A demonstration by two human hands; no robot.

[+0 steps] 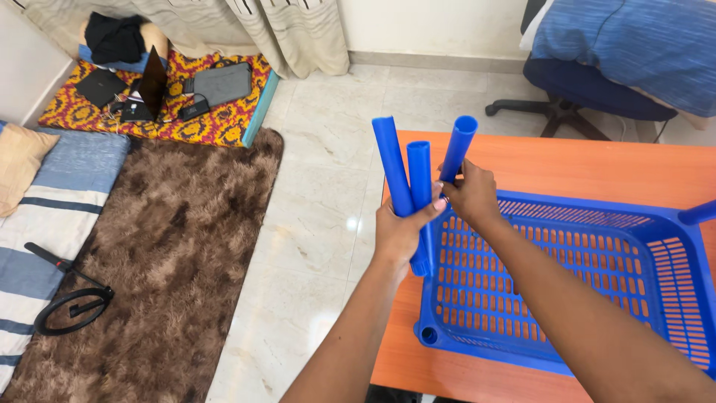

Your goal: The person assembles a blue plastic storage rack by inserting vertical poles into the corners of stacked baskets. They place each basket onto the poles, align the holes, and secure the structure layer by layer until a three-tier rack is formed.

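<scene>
Blue tubes [409, 175] in both hands [432, 213]

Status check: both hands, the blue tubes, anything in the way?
Left hand grips two blue tubes. Right hand grips a third tube. Blue basket below, nothing blocking.

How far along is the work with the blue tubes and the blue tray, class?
Done: one blue tube seems to stand at the slotted blue tray far corner.
In hand: the left hand grips two blue tubes; the right hand holds a third tube.
Left: the round corner socket nearest the person is empty; three tubes remain unfitted.
</scene>
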